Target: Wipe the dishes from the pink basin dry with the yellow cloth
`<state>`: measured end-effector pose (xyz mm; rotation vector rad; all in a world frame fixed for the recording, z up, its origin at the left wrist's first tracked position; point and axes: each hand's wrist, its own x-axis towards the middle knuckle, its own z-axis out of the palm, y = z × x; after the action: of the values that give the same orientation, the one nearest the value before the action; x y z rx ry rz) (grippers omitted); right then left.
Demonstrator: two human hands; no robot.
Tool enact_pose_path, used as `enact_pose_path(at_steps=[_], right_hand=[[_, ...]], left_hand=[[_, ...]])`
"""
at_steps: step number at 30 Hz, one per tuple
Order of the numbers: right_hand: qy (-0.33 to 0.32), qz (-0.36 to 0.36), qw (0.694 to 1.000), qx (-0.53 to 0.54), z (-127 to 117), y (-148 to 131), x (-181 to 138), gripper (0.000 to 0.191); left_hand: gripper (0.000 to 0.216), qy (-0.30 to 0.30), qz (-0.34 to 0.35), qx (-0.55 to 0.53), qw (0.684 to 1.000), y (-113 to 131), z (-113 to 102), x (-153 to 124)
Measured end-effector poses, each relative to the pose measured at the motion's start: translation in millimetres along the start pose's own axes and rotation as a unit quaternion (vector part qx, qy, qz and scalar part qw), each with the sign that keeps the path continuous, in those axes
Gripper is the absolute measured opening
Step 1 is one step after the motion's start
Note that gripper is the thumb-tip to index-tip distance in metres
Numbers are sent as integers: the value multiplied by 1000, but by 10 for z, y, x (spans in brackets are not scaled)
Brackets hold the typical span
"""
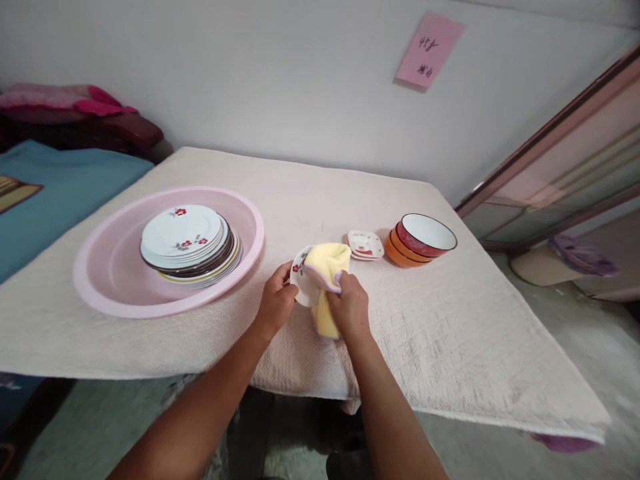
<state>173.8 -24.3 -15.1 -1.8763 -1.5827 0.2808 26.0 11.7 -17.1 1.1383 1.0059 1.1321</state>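
My left hand (276, 301) grips the left rim of a small white plate (301, 273) with red flowers, held tilted just above the table. My right hand (350, 307) is closed on a yellow cloth (327, 267) that is pressed over the plate's face and hangs down below it. Most of the plate is hidden by the cloth. Both hands are near the table's front edge, in the middle.
A pink basin (100, 280) at the left holds a stack of flowered plates (186, 243). Small square white dishes (366, 244) and stacked red and orange bowls (423, 240) sit at the right. A beige cloth (450, 333) covers the table; a glass panel (560, 167) leans at the right.
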Motion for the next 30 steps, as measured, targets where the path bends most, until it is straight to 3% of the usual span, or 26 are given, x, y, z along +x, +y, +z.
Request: enact_pose_path(at_steps=[4, 6, 10, 14, 18, 22, 27, 30], right_hand=[[35, 136, 988, 57, -118, 92, 82, 36], [68, 146, 983, 85, -111, 132, 97, 36], [77, 35, 993, 79, 40, 57, 53, 26], [57, -103, 990, 72, 119, -203, -28, 39], [77, -149, 985, 48, 36, -310, -33, 46], [152, -48, 987, 35, 3, -123, 56, 39], [127, 119, 967, 185, 90, 111, 149, 35], [128, 135, 949, 253, 150, 107, 170, 38]], left_hand=[[49, 1, -2, -1, 1000, -11, -38, -28], [48, 6, -4, 11, 1000, -2, -45, -44], [48, -30, 22, 42, 998, 31, 5, -97], [38, -52, 72, 103, 991, -10, 58, -146], [35, -31, 67, 112, 991, -45, 55, -155], [47, -27, 85, 76, 993, 19, 34, -145], [51, -5, 97, 70, 993, 71, 44, -153], [51, -32, 117, 82, 989, 33, 92, -186]])
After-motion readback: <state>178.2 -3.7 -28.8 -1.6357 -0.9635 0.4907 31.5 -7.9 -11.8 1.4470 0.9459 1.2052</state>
